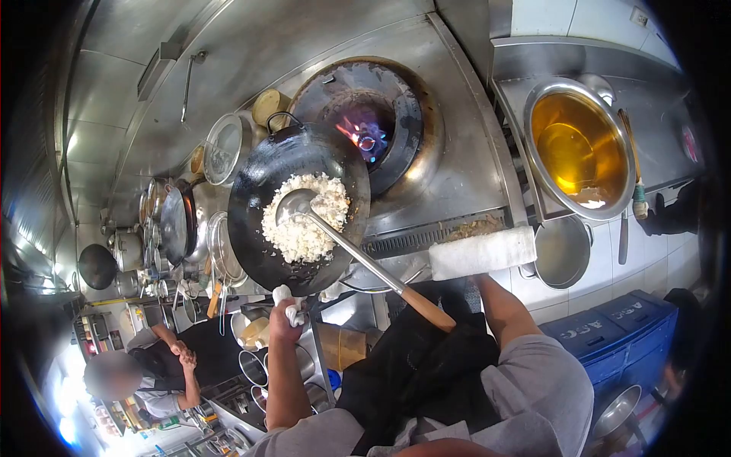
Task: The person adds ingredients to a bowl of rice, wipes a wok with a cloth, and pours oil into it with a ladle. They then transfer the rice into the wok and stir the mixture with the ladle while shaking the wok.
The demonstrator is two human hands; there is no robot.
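My left hand [286, 321] is closed around a bunched white cloth [283, 295] at the near rim of a black wok [251, 190]. The wok is tilted and sits to the left of the lit burner [365, 141]. Inside it is fried rice [293, 240] in pale grains with small bits. A ladle [343, 242] lies with its bowl in the rice, its wooden handle leaning toward my apron with no hand on it. My right forearm reaches up to a folded white towel [483, 254] on the stove's front edge; that hand's fingers are hidden by the towel.
A steel basin of amber oil [579, 145] stands at right, with a pot [563, 251] below it. Several lids and pans line the left, including a glass-like lid [227, 148]. A blue chest [617, 335] is at lower right. Another person [179, 365] stands at lower left, hands together.
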